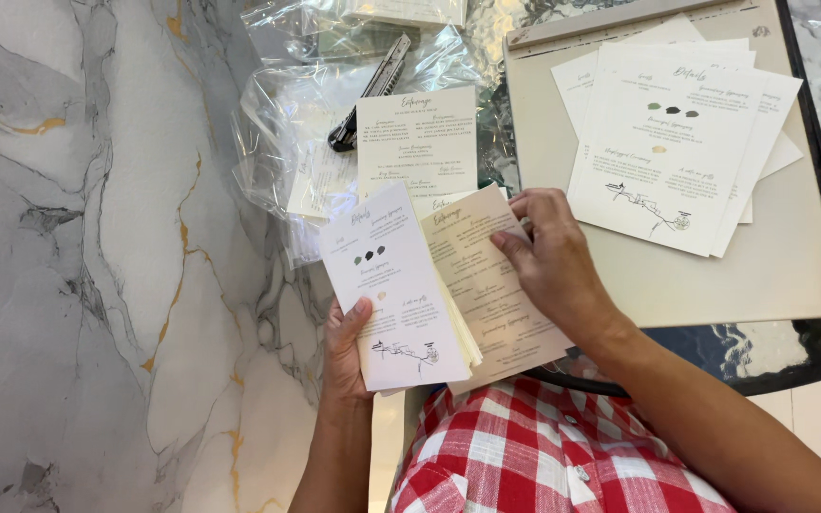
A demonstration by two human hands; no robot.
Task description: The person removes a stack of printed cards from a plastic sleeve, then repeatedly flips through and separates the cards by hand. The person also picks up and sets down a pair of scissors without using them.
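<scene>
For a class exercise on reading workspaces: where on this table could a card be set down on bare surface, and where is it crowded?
Free: the beige board below and right of the printed sheets, and marble left of the plastic bags. Crowded: the middle, around the bags, utility knife, and both hands' cards.

Two bare forearms enter from the bottom of the frame, no sleeves visible on either. Left hand point(346, 347) at lower centre-left, right hand point(551, 261) at centre; no rings, watch or bracelets seen on the parts showing. Nails short, unpainted as far as can be told. At bottom centre, a red-and-white checked garment point(525, 446) of woven cloth, with a small pale button near its lower right.
</scene>
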